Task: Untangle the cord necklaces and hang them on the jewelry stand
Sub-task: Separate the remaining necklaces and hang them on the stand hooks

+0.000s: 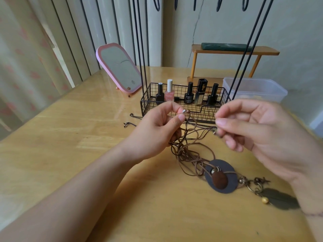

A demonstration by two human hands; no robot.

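The left hand [157,130] pinched a cord end (bead-tipped) — the right hand [258,130] pinched another — above the tangled cord necklaces [190,154] mid-tabletop [87,137].

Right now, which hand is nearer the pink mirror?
Left. The left hand is just right of and below the pink mirror; the right hand is farther right, past the wire basket.

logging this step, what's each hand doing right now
Left hand: pinching the silver-beaded end of a brown cord necklace.
Right hand: pinching another cord end of the same tangle.
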